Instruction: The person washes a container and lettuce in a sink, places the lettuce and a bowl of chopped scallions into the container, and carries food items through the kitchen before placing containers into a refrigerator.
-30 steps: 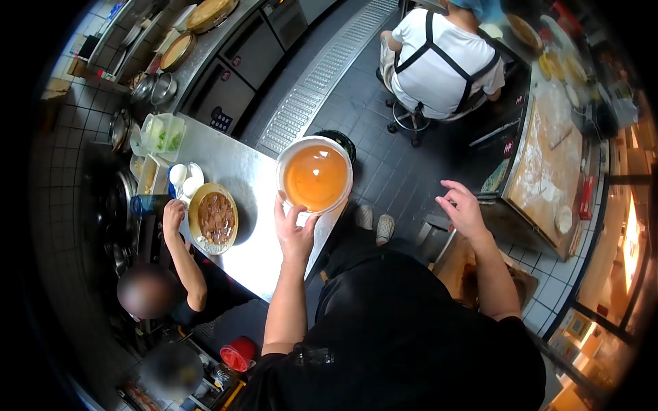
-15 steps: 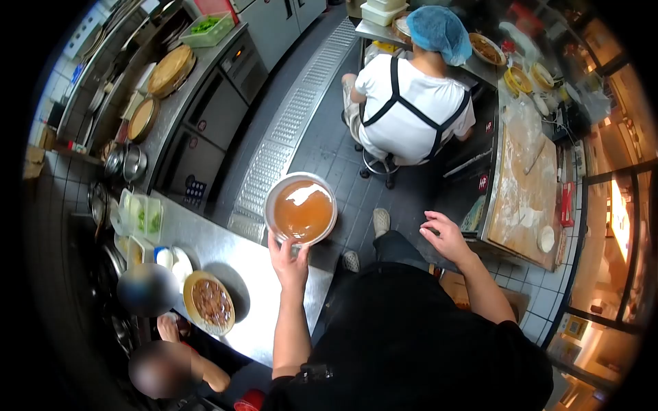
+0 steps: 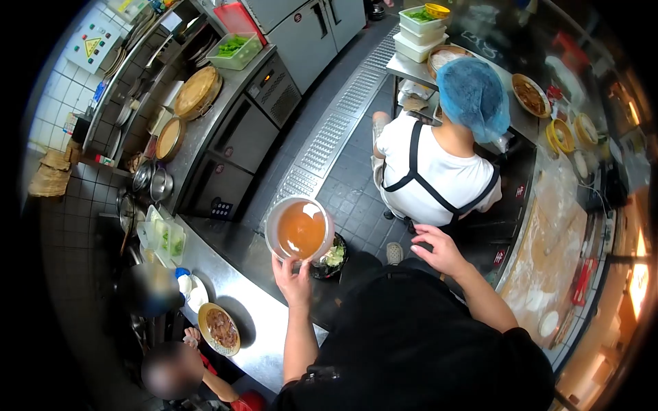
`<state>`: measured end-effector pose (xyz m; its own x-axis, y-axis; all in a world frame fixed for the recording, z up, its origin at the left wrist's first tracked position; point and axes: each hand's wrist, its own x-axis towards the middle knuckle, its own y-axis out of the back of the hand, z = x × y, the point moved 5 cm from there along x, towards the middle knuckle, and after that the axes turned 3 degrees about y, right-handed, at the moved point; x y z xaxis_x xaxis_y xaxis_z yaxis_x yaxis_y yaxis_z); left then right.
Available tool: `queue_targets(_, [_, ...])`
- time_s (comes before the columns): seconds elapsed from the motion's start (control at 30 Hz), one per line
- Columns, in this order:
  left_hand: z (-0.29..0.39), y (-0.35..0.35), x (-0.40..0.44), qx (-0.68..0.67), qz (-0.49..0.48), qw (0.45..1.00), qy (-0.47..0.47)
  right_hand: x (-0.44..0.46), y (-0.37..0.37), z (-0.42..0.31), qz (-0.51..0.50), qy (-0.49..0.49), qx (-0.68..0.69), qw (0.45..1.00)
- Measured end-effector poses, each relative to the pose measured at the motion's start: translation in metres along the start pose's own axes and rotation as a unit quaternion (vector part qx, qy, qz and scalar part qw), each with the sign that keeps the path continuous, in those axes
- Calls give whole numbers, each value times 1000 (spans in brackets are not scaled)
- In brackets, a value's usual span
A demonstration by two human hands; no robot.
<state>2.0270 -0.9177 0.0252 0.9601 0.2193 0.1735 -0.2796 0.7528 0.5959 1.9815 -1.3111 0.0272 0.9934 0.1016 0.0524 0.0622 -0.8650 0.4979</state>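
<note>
My left hand [image 3: 295, 279] grips the near rim of a round, translucent tub [image 3: 272, 231] holding orange-brown liquid. The tub is tipped a little toward me, above the floor beside the steel counter. Just below and to its right, a dark bin [image 3: 327, 271] with pale green scraps is partly hidden by the tub and my clothing. Nothing is in my right hand [image 3: 440, 251], which hangs in the air with loosely parted fingers near the seated co-worker's back.
A co-worker [image 3: 439, 161] in a blue hairnet sits ahead at the right-hand counter. On the steel counter [image 3: 257, 342] at left stands a bowl of meat [image 3: 221, 330]; another person's arm [image 3: 218, 385] is beyond it. A floured board [image 3: 548, 267] lies at right. A metal drain grate [image 3: 329, 137] crosses the floor.
I have stepped forward, so the seated co-worker is closer and the scrap bin has come into view. My left hand still holds the tub; my right hand stays free.
</note>
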Motion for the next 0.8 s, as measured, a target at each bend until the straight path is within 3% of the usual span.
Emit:
queue_targets(0.13, [24, -24, 42, -63, 2, 997, 40, 67, -4, -20, -34, 48, 58, 997])
queue_targets(0.33, [28, -53, 117, -3, -11, 1000, 2, 152, -18, -27, -50, 89, 112, 988])
queue_targets(0.43, [22, -69, 165, -39, -43, 997, 51, 198, -21, -25, -34, 73, 132, 988])
queue_targets(0.57, [-5, -89, 239, -59, -68, 995, 33, 262, -29, -20, -2, 38, 150, 988])
queue_targets(0.67, [-16, -99, 305, 50, -89, 990, -94, 323, -48, -5, 25, -19, 203, 979])
queue_targets(0.8, [-9, -109, 396, 35, -130, 978, -162, 400, -94, 21, 66, -131, 327, 934])
